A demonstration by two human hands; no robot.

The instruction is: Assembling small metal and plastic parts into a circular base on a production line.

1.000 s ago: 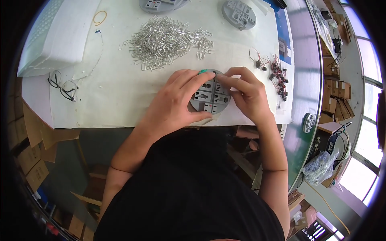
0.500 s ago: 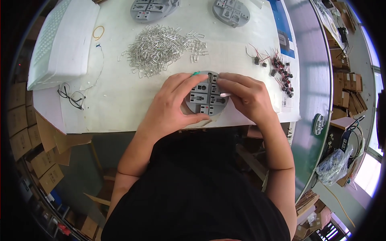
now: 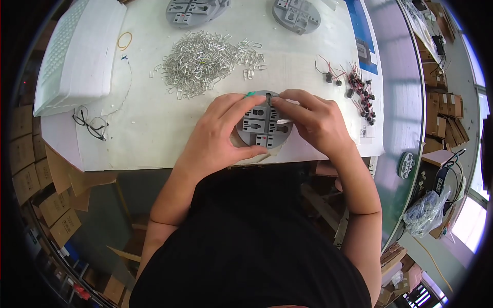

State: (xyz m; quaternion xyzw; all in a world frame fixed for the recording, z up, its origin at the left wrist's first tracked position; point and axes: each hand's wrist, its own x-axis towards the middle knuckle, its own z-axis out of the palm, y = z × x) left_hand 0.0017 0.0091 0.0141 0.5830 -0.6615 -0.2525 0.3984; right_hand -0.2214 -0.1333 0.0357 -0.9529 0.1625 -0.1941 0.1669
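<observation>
A round grey plastic disc [image 3: 265, 134] with raised blocks, slots and keyhole-shaped openings lies near the table's front edge. My left hand [image 3: 215, 128] is wrapped round its left side, thumb at the near rim and fingers at the far rim. A bit of teal [image 3: 250, 94] shows by those fingertips. On the far right part of the disc, my right hand [image 3: 319, 119] presses with thumb and fingers pinched; whatever is between the fingertips is hidden. Below its fingers a slim white piece [image 3: 283, 121] sticks out over the disc. Beyond lies a heap of U-shaped metal clips [image 3: 197, 64].
Two similar grey discs, one left [image 3: 194, 14] and one right [image 3: 296, 15], lie at the far edge. Small black parts with red wires [image 3: 362, 95] are on the right. At left are white foam trays [image 3: 87, 61], glasses [image 3: 91, 123] and a yellow band [image 3: 125, 41].
My right fingertips have shifted slightly left and inward over the disc's far part, and the white piece has moved left with them. My left hand and the disc stay in place.
</observation>
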